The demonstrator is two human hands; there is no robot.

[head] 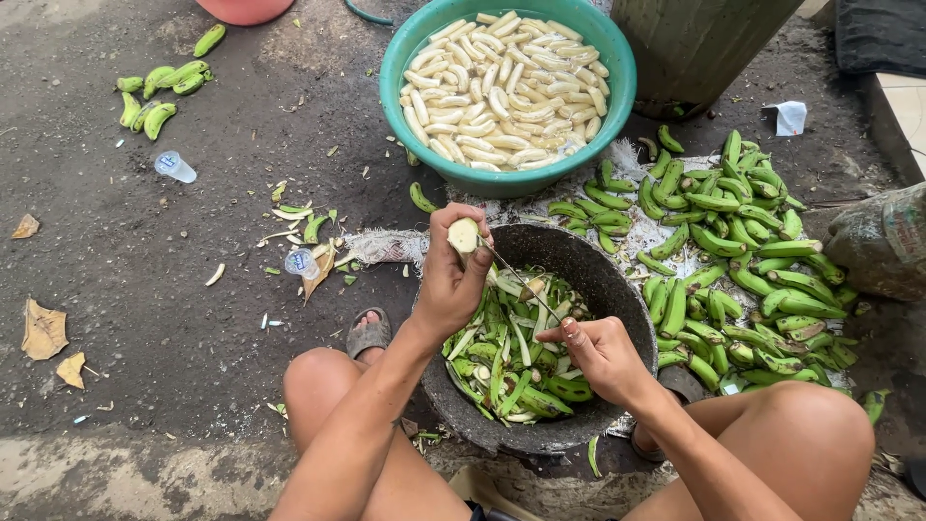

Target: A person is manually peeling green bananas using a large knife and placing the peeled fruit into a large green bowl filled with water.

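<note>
My left hand [449, 275] grips a peeled pale banana [465, 234], held upright above the rim of a dark round basin [617, 289]. My right hand [598, 352] holds a thin knife [516, 278] whose blade points up toward the banana. Green banana peels [511, 362] fill the dark basin between my knees. Beyond it stands a teal tub [617, 87] heaped with peeled white bananas [502, 92].
A large heap of unpeeled green bananas [738, 260] lies to the right on a cloth. A few more green bananas [159, 92] lie at the far left. Two small plastic cups [174, 166], dry leaves and peel scraps are scattered on the dark ground. A sandalled foot [368, 333] rests left of the basin.
</note>
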